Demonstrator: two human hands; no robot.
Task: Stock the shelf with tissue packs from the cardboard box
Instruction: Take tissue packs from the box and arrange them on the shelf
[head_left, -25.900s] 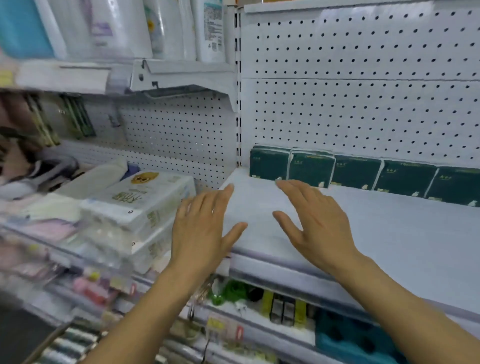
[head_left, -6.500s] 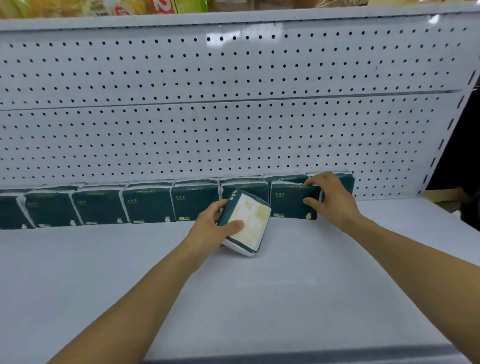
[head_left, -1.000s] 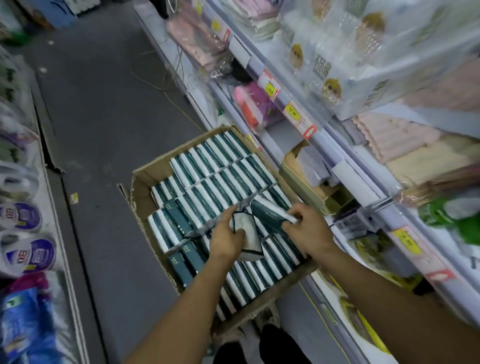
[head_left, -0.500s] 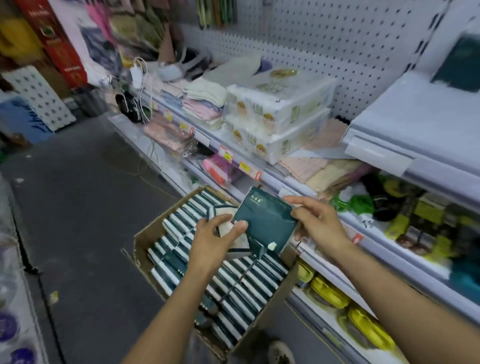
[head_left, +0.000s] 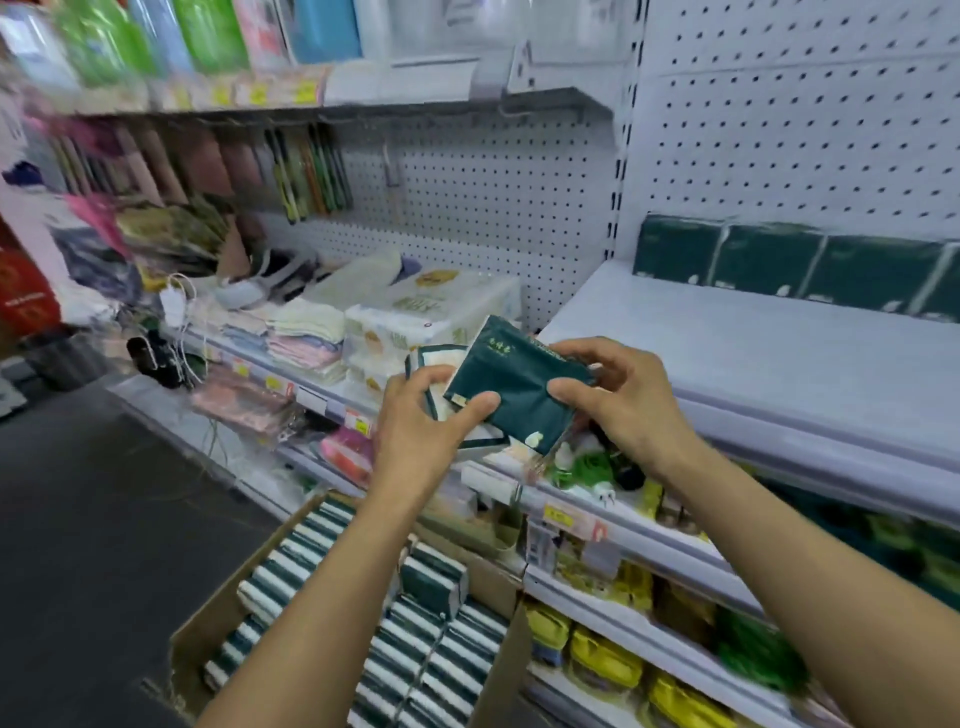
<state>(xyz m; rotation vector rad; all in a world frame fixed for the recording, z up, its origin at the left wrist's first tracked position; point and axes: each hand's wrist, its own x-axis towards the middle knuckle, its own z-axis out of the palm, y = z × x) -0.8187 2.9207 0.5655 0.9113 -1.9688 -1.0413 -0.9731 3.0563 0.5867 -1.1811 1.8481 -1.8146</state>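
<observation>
Both hands are holding tissue packs in the air, above the box and just in front of the shelf edge. The left hand (head_left: 421, 421) is curling its fingers (head_left: 470, 404) round a pale-faced pack (head_left: 435, 364) with a green border, the thumb pressing across onto the lower corner of the green pack (head_left: 511, 387) lying over it. The right hand (head_left: 626, 402) is pinching that green pack at its right end, thumb on the front face, the other fingers bent over the top edge. The green pack is a flat, soft rectangle in glossy dark wrap, tilting down to the right, with small gold lettering too blurred to read. Most of the pale pack is hiding behind the left hand and the green pack. The box (head_left: 213, 629) is brown cardboard, open at the top, holding rows of packs (head_left: 415, 670) standing on edge and showing green and white stripes; the forearms are covering its middle and the picture's lower edge is cutting it off. The shelf (head_left: 779, 364) is smooth pale metal with a pegboard (head_left: 805, 140) back, and a row (head_left: 810, 270) of green packs is standing against it, running out of view at the right. Goods on the shelves to the left are smearing into blur.
</observation>
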